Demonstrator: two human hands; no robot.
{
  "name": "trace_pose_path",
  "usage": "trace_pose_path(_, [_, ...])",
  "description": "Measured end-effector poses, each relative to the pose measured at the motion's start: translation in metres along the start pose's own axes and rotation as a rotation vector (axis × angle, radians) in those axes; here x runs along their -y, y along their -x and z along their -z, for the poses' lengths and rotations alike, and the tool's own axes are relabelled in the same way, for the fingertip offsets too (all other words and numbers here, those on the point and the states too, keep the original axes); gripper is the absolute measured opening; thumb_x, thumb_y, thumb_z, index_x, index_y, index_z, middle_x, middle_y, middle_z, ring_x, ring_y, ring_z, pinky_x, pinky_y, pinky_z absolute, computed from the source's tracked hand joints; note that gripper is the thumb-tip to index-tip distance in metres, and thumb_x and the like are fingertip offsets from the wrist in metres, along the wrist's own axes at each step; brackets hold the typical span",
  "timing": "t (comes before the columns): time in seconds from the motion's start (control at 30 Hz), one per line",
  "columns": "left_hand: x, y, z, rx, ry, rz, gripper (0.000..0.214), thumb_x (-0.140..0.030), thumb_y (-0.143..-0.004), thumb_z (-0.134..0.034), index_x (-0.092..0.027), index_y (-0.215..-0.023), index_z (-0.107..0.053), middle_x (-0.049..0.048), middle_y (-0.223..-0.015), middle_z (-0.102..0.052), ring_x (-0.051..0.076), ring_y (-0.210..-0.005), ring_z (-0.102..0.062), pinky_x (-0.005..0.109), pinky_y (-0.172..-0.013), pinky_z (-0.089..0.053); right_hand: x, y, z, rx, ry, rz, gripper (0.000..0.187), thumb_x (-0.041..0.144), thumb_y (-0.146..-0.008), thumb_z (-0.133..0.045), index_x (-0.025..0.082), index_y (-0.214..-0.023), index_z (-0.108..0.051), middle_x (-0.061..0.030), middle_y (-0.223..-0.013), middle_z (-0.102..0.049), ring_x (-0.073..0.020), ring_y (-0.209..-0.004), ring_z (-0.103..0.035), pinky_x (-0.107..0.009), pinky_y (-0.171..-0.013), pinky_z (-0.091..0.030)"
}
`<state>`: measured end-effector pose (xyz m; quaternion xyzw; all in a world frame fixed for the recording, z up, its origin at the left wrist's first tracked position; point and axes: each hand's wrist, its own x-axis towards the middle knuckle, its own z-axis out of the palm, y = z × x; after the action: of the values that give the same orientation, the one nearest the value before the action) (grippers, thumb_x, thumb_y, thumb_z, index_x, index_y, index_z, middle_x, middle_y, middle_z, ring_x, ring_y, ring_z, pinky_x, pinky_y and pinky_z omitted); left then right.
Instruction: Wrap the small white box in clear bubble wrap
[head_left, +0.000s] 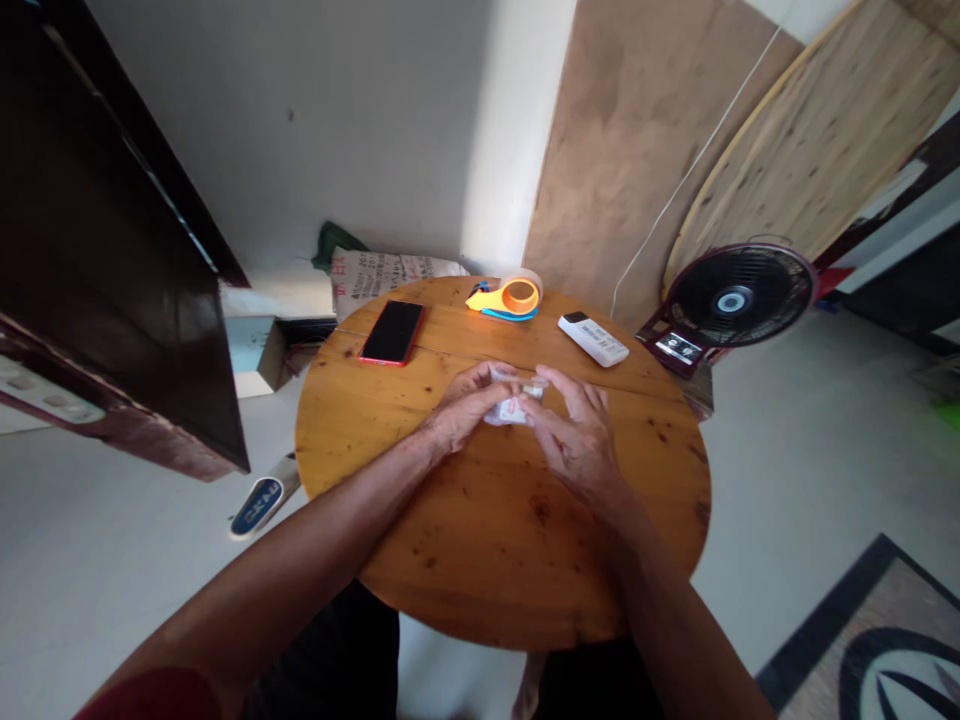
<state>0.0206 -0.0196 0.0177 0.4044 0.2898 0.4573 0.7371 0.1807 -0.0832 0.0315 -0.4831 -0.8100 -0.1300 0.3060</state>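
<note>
Both my hands meet over the middle of a round wooden table [487, 540]. My left hand [466, 405] has its fingers curled round a small white packet [512, 408], which looks like crumpled clear wrap or paper with print on it. My right hand [577, 425] pinches the same packet from the right with thumb and forefinger. The packet sits just above or on the tabletop; I cannot tell which. What is inside it is hidden by my fingers.
Toward the table's far edge lie a red-edged black phone [393, 333], an orange and blue tape dispenser [508, 297] and a white remote control [592, 339]. A black floor fan [731, 305] stands at the right. A dark cabinet [112, 280] is at the left, sacks behind.
</note>
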Motion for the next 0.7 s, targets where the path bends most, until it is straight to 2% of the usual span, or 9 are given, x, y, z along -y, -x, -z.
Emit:
trace_pose_path(0.13, [-0.004, 0.002, -0.003, -0.011, -0.034, -0.054, 0.041, -0.027, -0.058, -0.078, -0.015, -0.093, -0.06, -0.0006, -0.08, -0.066, 0.01, -0.063, -0.058, 0.023, -0.06, -0.045, 0.001, 0.001, 0.004, -0.094, -0.207, -0.046, 0.028, 0.02, -0.085, -0.055, 0.031, -0.108, -0.066, -0.0051, -0.135, -0.051, -0.0259, -0.117, -0.053, -0.047, -0.096, -0.041])
trace_pose_path(0.27, [-0.008, 0.006, -0.008, 0.022, -0.099, -0.124, 0.044, -0.021, -0.054, -0.08, -0.015, -0.092, -0.059, 0.0011, -0.084, -0.067, 0.011, -0.072, -0.06, 0.024, -0.069, -0.048, -0.003, 0.001, 0.005, -0.221, -0.454, -0.267, 0.041, 0.024, -0.083, -0.058, 0.029, -0.123, -0.055, -0.0078, -0.133, -0.053, -0.0256, -0.118, -0.053, -0.045, -0.094, -0.045])
trace_pose_path(0.37, [-0.007, 0.007, -0.011, 0.073, -0.132, -0.15, 0.044, -0.019, -0.053, -0.079, -0.016, -0.092, -0.058, 0.002, -0.087, -0.067, 0.013, -0.077, -0.061, 0.026, -0.074, -0.048, -0.008, 0.0, 0.001, -0.122, -0.604, -0.365, 0.056, 0.028, -0.08, -0.062, 0.029, -0.133, -0.043, -0.0095, -0.133, -0.053, -0.0254, -0.116, -0.055, -0.044, -0.092, -0.046])
trace_pose_path(0.43, [-0.006, 0.008, -0.011, 0.113, -0.151, -0.181, 0.042, -0.017, -0.055, -0.078, -0.016, -0.092, -0.058, 0.0022, -0.088, -0.066, 0.013, -0.08, -0.061, 0.027, -0.076, -0.047, -0.009, 0.0, -0.002, -0.057, -0.681, -0.384, 0.059, 0.028, -0.079, -0.064, 0.029, -0.134, -0.041, -0.0097, -0.131, -0.056, -0.0243, -0.116, -0.056, -0.045, -0.094, -0.045])
trace_pose_path(0.7, [-0.008, 0.01, -0.008, 0.165, -0.228, -0.206, 0.043, -0.016, -0.056, -0.078, -0.017, -0.094, -0.059, 0.0033, -0.092, -0.063, 0.014, -0.083, -0.059, 0.026, -0.076, -0.046, -0.007, 0.0, -0.005, -0.076, -0.712, -0.433, 0.056, 0.028, -0.075, -0.068, 0.025, -0.127, -0.049, -0.0089, -0.118, -0.063, -0.0227, -0.107, -0.06, -0.045, -0.095, -0.046])
